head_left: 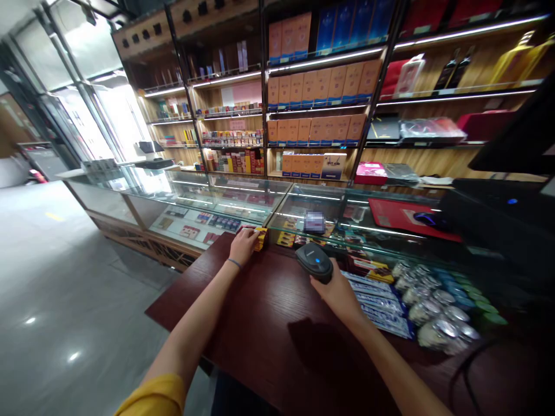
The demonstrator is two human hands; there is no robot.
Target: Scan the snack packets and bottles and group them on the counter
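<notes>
At the far edge of the dark red-brown tabletop [277,323], beside the glass counter [225,193], a small yellow-and-red pack [262,238] sits under the fingers of the left hand [243,247]. Those fingers are drawn in narrow around it, covering its middle; a yellow end shows to the right of the fingertips and a bit of red shows beyond the knuckles. The underside of the grip is hidden, so whether the pack bears on the wood cannot be told.

To the right of the pack and apart from it is a black handheld scanner [313,260], its rounded head turned toward the pack's side, a blue light lit on top. The right hand [336,289] has its fingers wrapped around the scanner's handle, mostly hidden beneath it, and the scanner is held above the tabletop, casting a shadow nearer the person.

A thin dark band [235,263] circles the left wrist, and a yellow sleeve [156,396] shows farther up that arm. Just right of the right hand lie blue-and-white packets [377,303] in a row, then silver-topped containers [427,303]. Beyond the scanner, a small item [314,222] with a pixelated face rests on the glass; farther right, a dark mouse [430,219] lies on a red mat [390,215]. Behind the counter, lit shelves carry rows of orange-brown boxes [321,85].
</notes>
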